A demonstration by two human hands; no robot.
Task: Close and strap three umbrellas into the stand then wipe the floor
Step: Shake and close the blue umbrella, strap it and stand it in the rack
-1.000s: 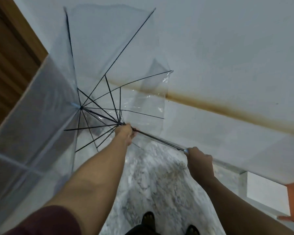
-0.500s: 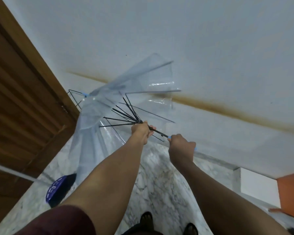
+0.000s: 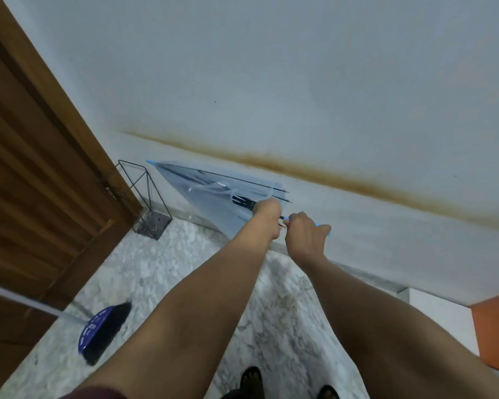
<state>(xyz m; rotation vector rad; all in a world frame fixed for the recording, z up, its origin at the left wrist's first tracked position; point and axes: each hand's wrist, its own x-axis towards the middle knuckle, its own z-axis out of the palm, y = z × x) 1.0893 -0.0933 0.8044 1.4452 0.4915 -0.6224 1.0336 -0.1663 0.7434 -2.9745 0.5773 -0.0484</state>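
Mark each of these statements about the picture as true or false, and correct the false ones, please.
1. The transparent umbrella is folded, not spread open. True.
2. The umbrella stands inside the black wire stand. False: it is held in the air, with its tip pointing toward the stand.
3. Only the right hand holds the umbrella. False: the left hand also grips it, near the ribs, while the right hand grips the handle end.
4. A broom with a blue head rests on the marble floor. True.
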